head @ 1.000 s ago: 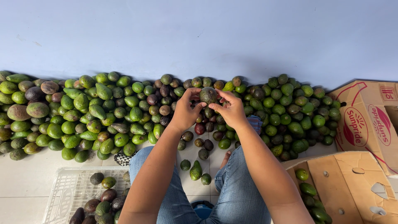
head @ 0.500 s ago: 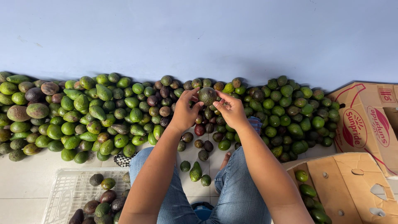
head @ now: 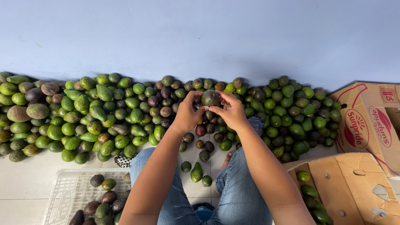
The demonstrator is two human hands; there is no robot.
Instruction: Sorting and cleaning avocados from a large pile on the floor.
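Observation:
Both of my hands hold one round dark green avocado [head: 210,98] up over a long heap of avocados [head: 91,112] that lies along the foot of a pale blue wall. My left hand [head: 187,114] grips it from the left, fingertips on its top and side. My right hand [head: 231,110] grips it from the right, thumb under it. The heap mixes bright green, dark green and purplish brown fruit. Several loose avocados [head: 196,171] lie on the floor between my knees, which are in blue jeans.
A white plastic crate [head: 66,196] at lower left holds several dark avocados. A brown cardboard box [head: 354,183] at lower right holds green ones, and another printed carton [head: 371,121] stands behind it. The floor is pale tile.
My hands stay at the same spot over the heap. The avocado has turned slightly between my fingers.

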